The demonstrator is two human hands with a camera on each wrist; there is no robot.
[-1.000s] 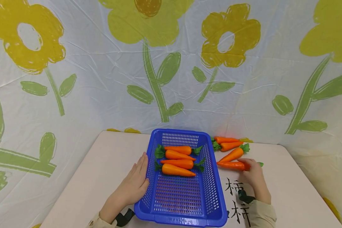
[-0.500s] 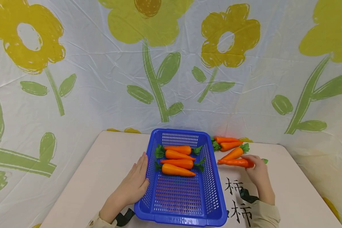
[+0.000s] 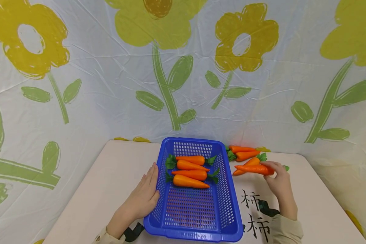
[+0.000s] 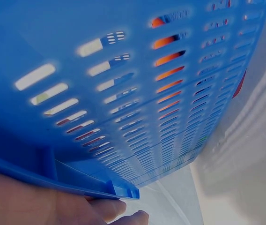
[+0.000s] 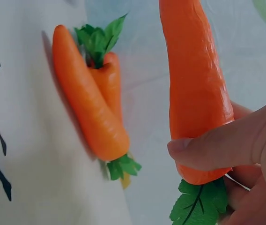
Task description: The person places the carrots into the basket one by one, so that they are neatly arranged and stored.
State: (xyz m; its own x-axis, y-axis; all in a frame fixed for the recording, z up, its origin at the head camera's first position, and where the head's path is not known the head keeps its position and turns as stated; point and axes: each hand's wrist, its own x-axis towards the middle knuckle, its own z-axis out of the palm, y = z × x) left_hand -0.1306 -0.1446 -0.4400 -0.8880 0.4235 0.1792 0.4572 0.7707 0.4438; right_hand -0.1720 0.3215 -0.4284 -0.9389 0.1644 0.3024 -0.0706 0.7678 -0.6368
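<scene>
My right hand (image 3: 279,178) pinches an orange carrot (image 3: 253,169) near its thick, leafy end, tip pointing left. The right wrist view shows the thumb laid across this carrot (image 5: 194,93), with green leaves (image 5: 201,201) below it. It is raised off the table and partly covers another carrot (image 3: 252,162) in the head view. My left hand (image 3: 140,196) lies with straight fingers along the left side of a blue perforated basket (image 3: 193,234). In the left wrist view its fingers (image 4: 109,209) are under the basket's rim. Several carrots (image 3: 190,182) lie crosswise in the basket's far half.
Two more carrots (image 3: 246,155) lie at the table's back edge, right of the basket. Black painted characters (image 3: 258,227) mark the pale tabletop (image 3: 109,176) near my right wrist. A flower-printed cloth (image 3: 109,84) hangs behind and around the table.
My right hand has lifted the carrot off the table, moving slightly right and up. The left hand and the basket have stayed in place.
</scene>
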